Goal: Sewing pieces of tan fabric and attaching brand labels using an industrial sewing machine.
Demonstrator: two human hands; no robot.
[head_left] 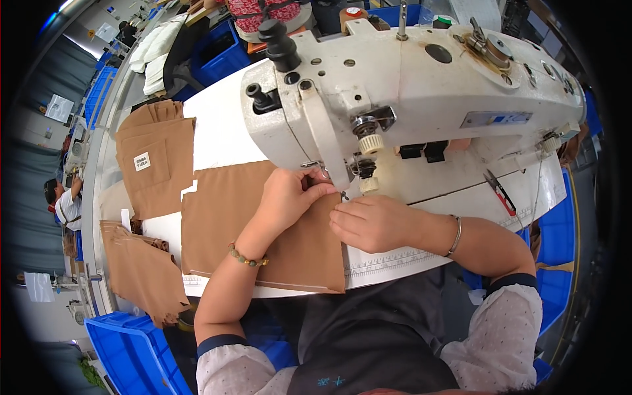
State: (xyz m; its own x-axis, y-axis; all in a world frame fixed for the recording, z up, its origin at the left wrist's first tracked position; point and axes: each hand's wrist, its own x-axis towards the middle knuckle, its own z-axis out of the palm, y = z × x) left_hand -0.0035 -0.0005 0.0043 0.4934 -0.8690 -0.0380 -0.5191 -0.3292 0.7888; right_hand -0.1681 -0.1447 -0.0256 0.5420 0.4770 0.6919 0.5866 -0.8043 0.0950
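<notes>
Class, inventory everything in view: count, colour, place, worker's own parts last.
Sewing machine: one, white, upper right
Table: one, white, beneath machine
Fabric panel: one, brown, at hands
Fabric piles: two, brown, table's left
Snips: one, red and black, table's right
Bins: several, blue, around table
Patterned item: one, red, top centre
Bundles: several, white, top left
Co-worker: one, white top, left
Apron: one, dark, bottom centre
Bracelet: one, multicoloured, left wrist
Bangle: one, silver, right wrist
Left hand: one, bare, by machine
Right hand: one, bare, panel edge
</notes>
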